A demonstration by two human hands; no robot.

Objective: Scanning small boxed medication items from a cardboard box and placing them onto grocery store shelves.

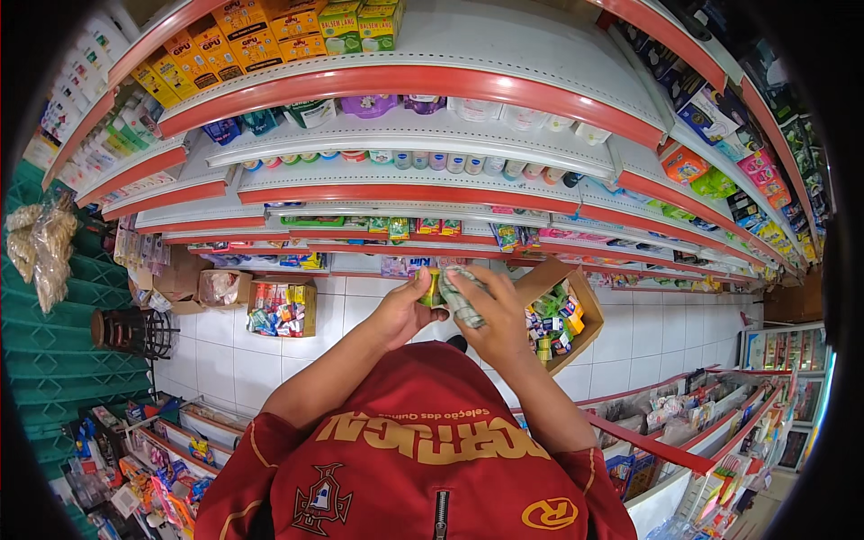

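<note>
In front of my chest, my left hand (403, 312) grips a small yellow-green container (430, 287) between thumb and fingers. A checked, green-and-white cloth (463, 297) is held in my right hand (496, 314), its near part pressed against the container's right side. Both hands are close together above the tiled floor, just before the lower shelves. Fingers and cloth hide part of the container, so its exact kind cannot be told.
Boxed balms (341, 27) stand on the top shelf (472, 47); bottles (455, 163) line a lower one. An open carton of mixed packets (586, 290) sits on the floor at right, a smaller carton (309, 314) at left. A black basket stand (138, 332) is farther left. More racks stand behind me.
</note>
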